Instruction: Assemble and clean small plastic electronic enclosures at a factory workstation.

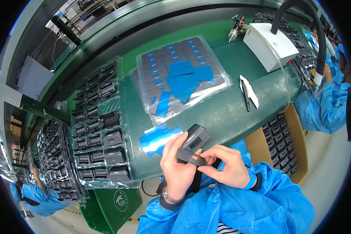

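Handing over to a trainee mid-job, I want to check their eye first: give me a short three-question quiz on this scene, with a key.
1. True or false: the white box stands to the left of the stacked grey panels.
2. Which hand holds the black device?
3. The loose film over the grey panels is: A) red; B) blue; C) yellow.

Key: 1 false; 2 the left hand; 3 B.

Your left hand (178,167) hides part of the black casing (203,134), whose near end lies behind the dark panel (188,156). Your right sleeve (279,181) covers the carton's (257,145) near corner; the picture's dark rim cuts off the right-hand co-worker (319,107).
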A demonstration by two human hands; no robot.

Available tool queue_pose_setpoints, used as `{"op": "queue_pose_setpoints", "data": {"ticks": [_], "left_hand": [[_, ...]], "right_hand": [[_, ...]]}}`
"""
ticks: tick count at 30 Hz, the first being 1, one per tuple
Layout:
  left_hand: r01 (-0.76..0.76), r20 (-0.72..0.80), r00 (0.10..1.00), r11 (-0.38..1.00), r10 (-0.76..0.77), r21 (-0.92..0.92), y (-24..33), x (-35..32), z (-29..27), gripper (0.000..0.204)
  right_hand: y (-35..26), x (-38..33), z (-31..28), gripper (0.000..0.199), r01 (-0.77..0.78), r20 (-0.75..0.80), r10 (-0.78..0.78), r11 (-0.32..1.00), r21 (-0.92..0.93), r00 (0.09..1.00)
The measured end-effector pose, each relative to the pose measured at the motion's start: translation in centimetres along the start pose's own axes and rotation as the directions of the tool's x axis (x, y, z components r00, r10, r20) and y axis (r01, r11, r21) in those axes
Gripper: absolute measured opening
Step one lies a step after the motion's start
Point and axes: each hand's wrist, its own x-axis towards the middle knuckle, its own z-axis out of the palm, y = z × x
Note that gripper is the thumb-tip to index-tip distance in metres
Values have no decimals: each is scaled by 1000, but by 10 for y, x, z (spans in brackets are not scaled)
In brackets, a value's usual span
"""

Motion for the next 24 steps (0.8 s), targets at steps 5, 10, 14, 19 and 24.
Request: {"op": "queue_pose_setpoints", "data": {"ticks": [5,10,14,19,24], "left_hand": [[173,46,984,982,-170,-75,-7,-4,-11,59],[453,321,885,778,-336,-434,-6,-4,-18,59],[480,360,871,732,-333,-484,-8,-6,-18,56],[472,366,870,768,-329,-433,-7,-8,-17,54],[400,301,900,873,-317,-278,-11,-10,-18,54]], "right_hand": [[-7,8,-23,29,103,-105,-114,989,-105,988],[-13,19,-37,34,228,-3,-243,913,-338,970],[-14,23,-33,35,287,146,-248,859,-424,958],[-12,27,-30,35,297,209,-224,841,-452,952],[-9,30,-28,34,314,241,-225,837,-448,944]]}}
